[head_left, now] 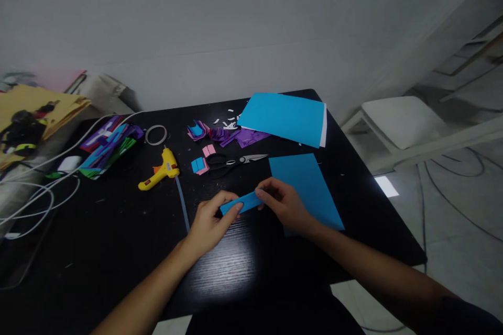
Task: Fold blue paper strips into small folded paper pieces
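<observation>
A narrow folded strip of blue paper (248, 201) is held between my two hands, just above the black table. My left hand (214, 218) pinches its left end, thumb on top. At the right end, my right hand (283, 203) grips it between thumb and fingers. Beneath my right forearm lies a flat blue paper sheet (306, 183). Scissors (253, 158) with black handles rest beyond my hands. Beside them sit small folded blue and pink paper pieces (199, 165). A yellow glue gun (167, 165) with a long glue stick lies left of them.
A stack of blue and white sheets (285, 115) lies at the back right, near purple paper scraps (249, 136). A roll of tape (156, 135), colourful paper strips (108, 146) and white cables (43, 199) are on the left. A white stool (404, 120) stands right of the table.
</observation>
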The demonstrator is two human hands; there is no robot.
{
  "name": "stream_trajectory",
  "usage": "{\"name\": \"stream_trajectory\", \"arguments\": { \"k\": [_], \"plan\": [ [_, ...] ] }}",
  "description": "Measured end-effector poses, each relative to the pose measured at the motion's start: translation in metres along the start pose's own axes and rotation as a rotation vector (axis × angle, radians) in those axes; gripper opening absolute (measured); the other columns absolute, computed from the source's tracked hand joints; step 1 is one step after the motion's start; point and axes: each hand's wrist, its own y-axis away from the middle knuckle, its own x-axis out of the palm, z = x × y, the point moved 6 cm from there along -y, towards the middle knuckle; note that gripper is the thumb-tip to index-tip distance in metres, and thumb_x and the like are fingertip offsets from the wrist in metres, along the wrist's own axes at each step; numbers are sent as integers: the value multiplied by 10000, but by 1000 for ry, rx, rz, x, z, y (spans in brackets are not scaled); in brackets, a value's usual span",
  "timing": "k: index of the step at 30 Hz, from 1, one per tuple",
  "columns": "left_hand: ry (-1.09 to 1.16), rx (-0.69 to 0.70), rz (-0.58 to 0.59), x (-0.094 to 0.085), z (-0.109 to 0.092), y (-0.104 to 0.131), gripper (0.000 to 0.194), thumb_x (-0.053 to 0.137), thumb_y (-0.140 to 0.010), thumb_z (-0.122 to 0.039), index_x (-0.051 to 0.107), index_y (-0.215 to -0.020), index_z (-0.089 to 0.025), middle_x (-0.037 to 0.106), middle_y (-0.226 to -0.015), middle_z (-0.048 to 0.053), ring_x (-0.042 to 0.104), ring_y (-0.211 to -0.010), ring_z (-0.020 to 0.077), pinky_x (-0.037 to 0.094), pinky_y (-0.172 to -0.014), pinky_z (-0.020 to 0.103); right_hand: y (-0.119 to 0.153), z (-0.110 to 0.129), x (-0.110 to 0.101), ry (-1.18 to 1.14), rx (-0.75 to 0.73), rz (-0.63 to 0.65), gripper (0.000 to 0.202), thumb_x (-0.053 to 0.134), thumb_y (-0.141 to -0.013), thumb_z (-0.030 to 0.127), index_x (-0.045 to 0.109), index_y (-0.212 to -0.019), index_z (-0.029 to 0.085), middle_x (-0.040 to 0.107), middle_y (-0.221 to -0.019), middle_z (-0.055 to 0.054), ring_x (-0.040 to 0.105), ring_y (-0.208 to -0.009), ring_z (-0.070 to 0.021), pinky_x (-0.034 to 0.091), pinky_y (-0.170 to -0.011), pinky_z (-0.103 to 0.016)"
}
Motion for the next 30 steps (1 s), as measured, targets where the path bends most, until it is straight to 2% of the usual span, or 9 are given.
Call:
{"name": "stream_trajectory", "arguments": {
  "k": [8, 13, 19, 24, 30],
  "plan": [
    [37, 21, -101, -6, 2, 2, 210, 710, -982, -320, 721, -1164, -217, 750, -712, -13, 734, -597, 162, 575, -589, 237, -1, -3, 0, -48, 31, -4, 351, 764, -898, 548, 664, -945, 215, 669, -858, -1, 682, -712, -161, 600, -702, -319],
    [-18, 25, -93, -6, 2, 1, 172, 709, -977, -321, 738, -1116, -223, 765, -775, 0, 738, -614, 164, 565, -599, 243, -2, -3, 0, -41, 32, 5, 347, 771, -887, 543, 677, -940, 214, 690, -836, -6, 685, -705, -166, 603, -694, -320],
    [-61, 38, -40, -2, 0, -2, 124, 690, -984, -325, 716, -1014, -208, 701, -684, -28, 661, -591, 134, 493, -567, 213, 2, -3, 5, 22, 24, 49, 286, 777, -888, 490, 711, -934, 216, 723, -841, -14, 682, -683, -158, 599, -694, -323],
    [-64, 61, 16, 2, -3, -1, 140, 657, -1004, -322, 727, -996, -200, 723, -735, -12, 666, -625, 132, 490, -572, 205, 3, -6, 8, 4, 20, 72, 240, 786, -882, 440, 728, -946, 216, 731, -839, -13, 693, -725, -164, 597, -714, -325],
    [-56, 45, 10, 2, -2, 2, 139, 635, -1021, -328, 692, -1022, -201, 689, -721, -16, 637, -610, 131, 474, -553, 203, 4, -9, 11, -11, 75, 112, 287, 821, -851, 437, 680, -968, 217, 726, -807, 1, 694, -720, -164, 573, -718, -319]
  ]
}}
